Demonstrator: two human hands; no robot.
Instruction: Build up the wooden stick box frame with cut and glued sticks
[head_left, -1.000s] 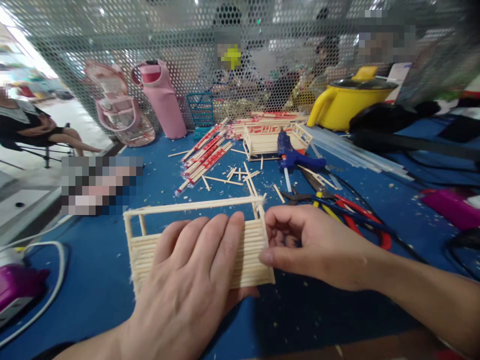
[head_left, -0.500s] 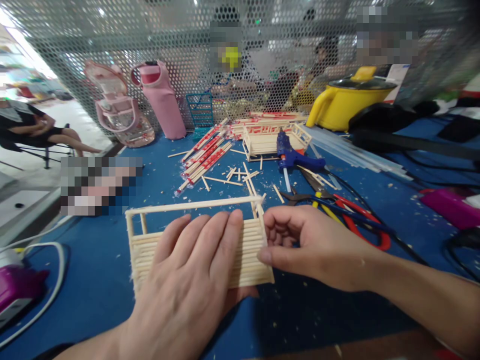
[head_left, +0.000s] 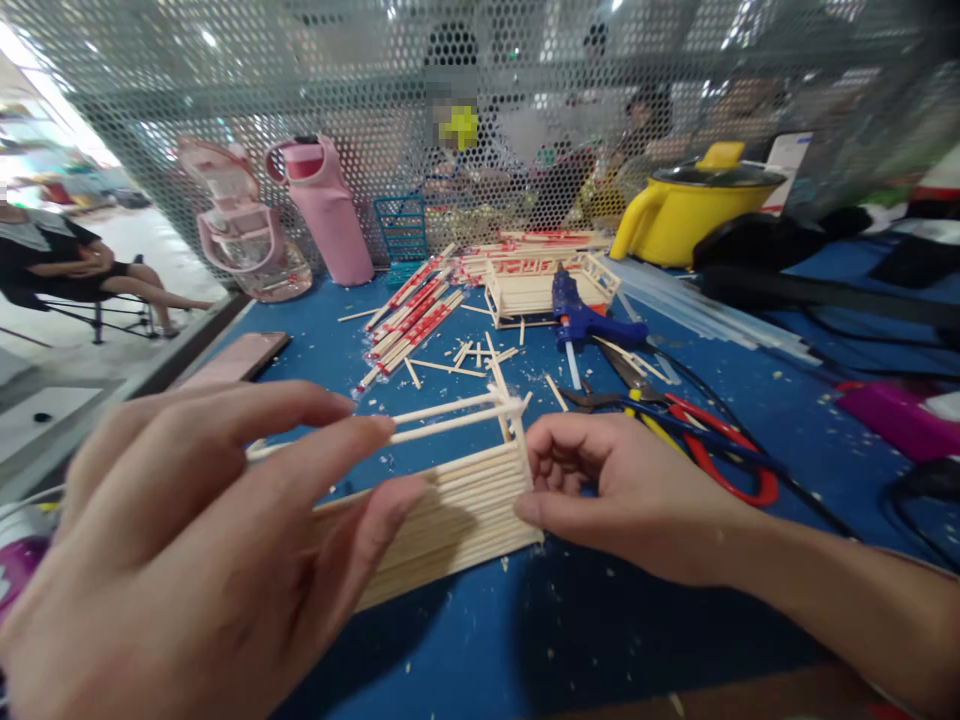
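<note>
A frame of pale wooden sticks (head_left: 472,500), with a slatted panel and an open rail along its far side, is tilted over the blue table. My right hand (head_left: 600,470) pinches its right end between thumb and curled fingers. In front of the left part of the frame is my left hand (head_left: 202,540), its thumb and fingers apart, the fingertips overlapping the rail. Whether those fingertips touch the rail is unclear. The frame's left end is mostly hidden behind this hand.
Beyond the frame lie loose sticks (head_left: 427,365), wrapped stick bundles (head_left: 416,325), a second stick frame (head_left: 525,292) and a blue glue gun (head_left: 589,318). Pliers (head_left: 720,450) lie right, a phone (head_left: 238,358) left. Bottles and a yellow pot (head_left: 694,215) stand behind. A person sits far left.
My left hand has lifted off the slatted panel and moved left, its fingers spreading. The frame has turned slightly, with more of its rail showing. My right hand has stayed at the right end.
</note>
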